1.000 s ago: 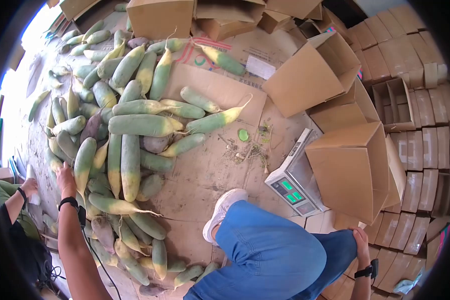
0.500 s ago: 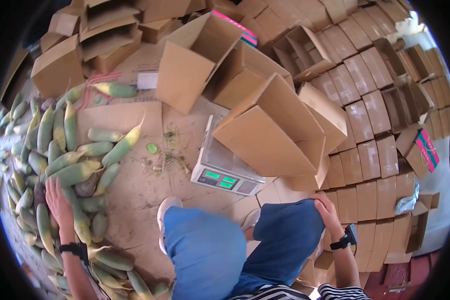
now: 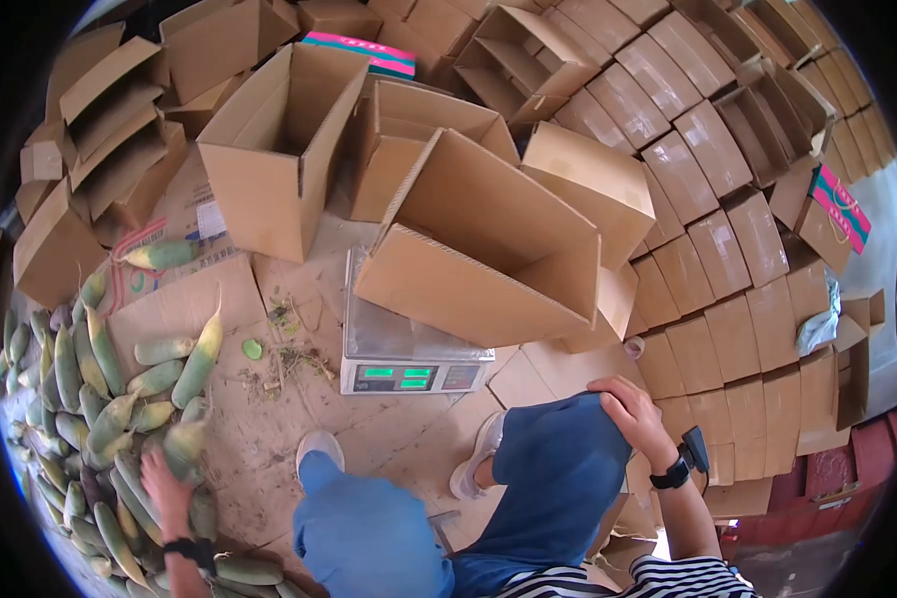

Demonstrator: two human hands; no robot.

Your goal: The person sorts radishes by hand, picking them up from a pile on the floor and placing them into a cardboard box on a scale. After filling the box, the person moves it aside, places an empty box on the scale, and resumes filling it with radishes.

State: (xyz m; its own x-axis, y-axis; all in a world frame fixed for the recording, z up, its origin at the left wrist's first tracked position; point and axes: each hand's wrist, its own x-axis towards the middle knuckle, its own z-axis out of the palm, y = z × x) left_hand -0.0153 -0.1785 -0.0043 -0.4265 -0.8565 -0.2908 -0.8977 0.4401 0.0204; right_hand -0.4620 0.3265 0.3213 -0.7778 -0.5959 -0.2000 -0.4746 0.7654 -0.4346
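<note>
Head cam: left hand point(image 3: 166, 486)'s in the radish pile point(image 3: 95, 439), right against a blurry green radish point(image 3: 185, 444) on its near edge; can't tell if it's gripping. Right hand point(image 3: 633, 414)'s just draped over the knee point(image 3: 573, 429), fingers loosely apart. Lit-up scale point(image 3: 399, 374) between them, open box point(image 3: 488, 249) tilted on top.

Radishes point(image 3: 67, 369) lie heaped at lower left; right of them stands a scale point(image 3: 371, 329), overlapped by a box point(image 3: 468, 289); cartons point(image 3: 713, 140) stack at right.
</note>
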